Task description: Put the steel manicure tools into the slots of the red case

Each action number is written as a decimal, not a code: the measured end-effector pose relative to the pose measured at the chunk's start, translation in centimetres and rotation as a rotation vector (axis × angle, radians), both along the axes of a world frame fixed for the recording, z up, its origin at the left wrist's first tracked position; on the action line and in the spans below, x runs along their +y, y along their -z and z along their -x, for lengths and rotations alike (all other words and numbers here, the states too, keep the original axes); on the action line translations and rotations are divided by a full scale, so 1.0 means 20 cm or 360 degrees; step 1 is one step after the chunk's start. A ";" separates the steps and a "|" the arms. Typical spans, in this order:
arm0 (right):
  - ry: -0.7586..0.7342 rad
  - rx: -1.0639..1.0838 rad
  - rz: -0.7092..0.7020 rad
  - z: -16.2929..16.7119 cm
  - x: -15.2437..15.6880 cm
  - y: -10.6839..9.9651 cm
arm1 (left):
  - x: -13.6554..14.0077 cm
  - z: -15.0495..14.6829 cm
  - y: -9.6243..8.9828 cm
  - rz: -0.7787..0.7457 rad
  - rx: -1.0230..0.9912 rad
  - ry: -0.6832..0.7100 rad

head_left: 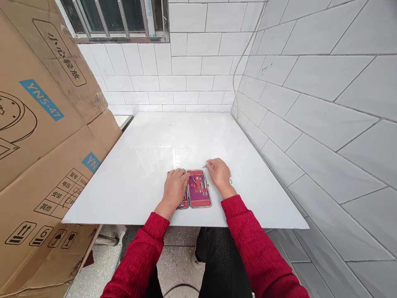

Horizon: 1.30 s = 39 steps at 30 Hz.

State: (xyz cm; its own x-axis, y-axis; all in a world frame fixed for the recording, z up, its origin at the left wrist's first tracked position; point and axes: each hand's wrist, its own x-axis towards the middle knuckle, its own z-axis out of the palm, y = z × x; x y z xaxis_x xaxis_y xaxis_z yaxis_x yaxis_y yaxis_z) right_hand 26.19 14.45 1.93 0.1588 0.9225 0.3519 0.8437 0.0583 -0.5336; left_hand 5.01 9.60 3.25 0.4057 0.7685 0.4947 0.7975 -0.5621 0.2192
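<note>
An opened manicure case (195, 200) with a red and purple lining lies on the white table near its front edge. Several slim metal tools sit in the right half of the case. My left hand (175, 186) covers most of the left half, its fingers curled over it and reaching the middle fold. Just right of the case, my right hand (219, 173) pinches a small silver metal tool (205, 166) between thumb and fingers, above the table. The tool looks like a nail clipper, but most of it is hidden by the fingers.
A large cardboard box (62, 136) stands along the left side of the table (149, 132). A white tiled wall (325, 95) borders the right side. A thin cable (237, 66) hangs in the far corner, and a barred window (114, 20) is at the back left.
</note>
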 end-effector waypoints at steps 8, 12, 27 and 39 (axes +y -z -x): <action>-0.0133 -0.0220 0.0094 -0.04 0.03 0.02 | 0.02 -0.04 0.01 0.0113 0.0048 0.0014; -0.0118 -0.0155 0.0111 -0.04 0.04 0.01 | 0.03 -0.04 0.01 0.0128 -0.0008 0.0051; -0.0238 -0.0779 0.0347 -0.01 0.02 -0.11 | 0.06 -0.04 0.05 0.0127 -0.0129 0.0037; -0.0682 -0.1260 0.0496 -0.02 0.00 -0.31 | 0.06 -0.05 0.06 0.0153 -0.0169 0.0054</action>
